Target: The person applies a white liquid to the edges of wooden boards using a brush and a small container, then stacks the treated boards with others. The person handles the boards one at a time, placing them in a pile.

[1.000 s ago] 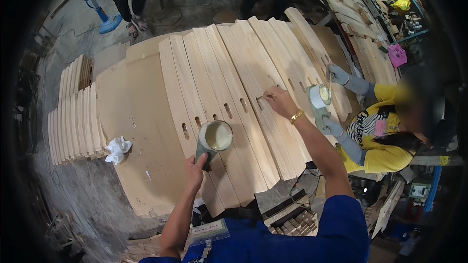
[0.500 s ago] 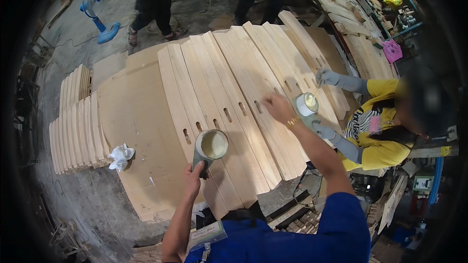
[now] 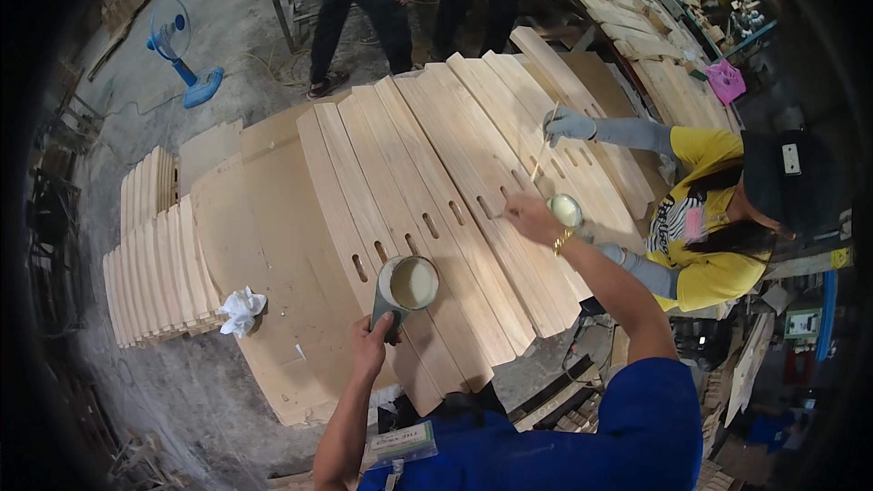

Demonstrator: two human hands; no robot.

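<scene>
My left hand (image 3: 368,345) grips the dark green handle of a round cup (image 3: 386,284) holding cream-coloured liquid (image 3: 415,285). The cup is over the near part of several pale wooden boards (image 3: 377,155) laid side by side, each with a slot cut in it. My right hand (image 3: 533,219) is closed in a pinch above the slots, right of the cup; what its fingertips hold is too small to make out. Close by on the right, a co-worker's gloved hand (image 3: 570,125) holds a thin stick (image 3: 546,147), and a second cup (image 3: 565,211) of pale liquid is partly behind my right hand.
Brown cardboard (image 3: 259,245) lies under the boards, with a crumpled white cloth (image 3: 243,311) on it. Stacked wooden pieces (image 3: 164,277) are at the left. A blue fan (image 3: 186,64) stands on the floor behind. Two people (image 3: 364,18) stand beyond the boards; a co-worker (image 3: 718,218) is at the right.
My left hand and the cup have shifted slightly right in view. My right hand is slightly lower and right. The co-worker's stick hand has moved up and left; a person behind has moved right.
</scene>
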